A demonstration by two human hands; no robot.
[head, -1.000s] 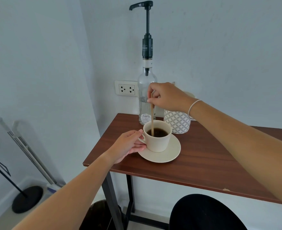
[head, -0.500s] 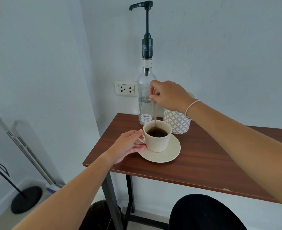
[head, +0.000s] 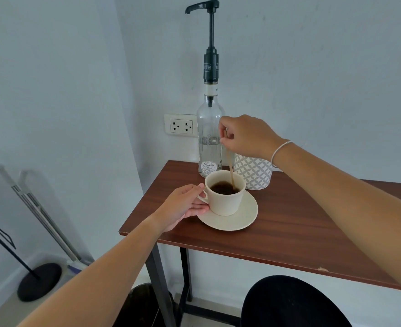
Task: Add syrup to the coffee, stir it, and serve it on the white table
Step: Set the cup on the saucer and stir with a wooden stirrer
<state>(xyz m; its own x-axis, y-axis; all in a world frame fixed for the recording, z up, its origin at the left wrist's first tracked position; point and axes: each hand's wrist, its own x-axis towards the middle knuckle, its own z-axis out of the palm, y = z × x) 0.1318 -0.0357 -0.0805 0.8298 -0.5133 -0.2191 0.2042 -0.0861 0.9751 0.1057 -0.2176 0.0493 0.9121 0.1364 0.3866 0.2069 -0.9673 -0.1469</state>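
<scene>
1. A cream cup (head: 225, 197) of dark coffee (head: 224, 188) sits on a matching saucer (head: 230, 219) near the left end of the brown wooden table (head: 289, 223).
2. The left hand (head: 185, 206) curls around the cup's handle side, fingers touching the cup and the saucer rim.
3. The right hand (head: 246, 135) hangs above the cup, fingertips pinching the top of a thin wooden stick (head: 230, 169) whose lower end dips into the coffee.
4. Just behind the cup stands a clear syrup bottle (head: 209, 138) with a tall black pump, beside a patterned white container (head: 253, 172).
</scene>
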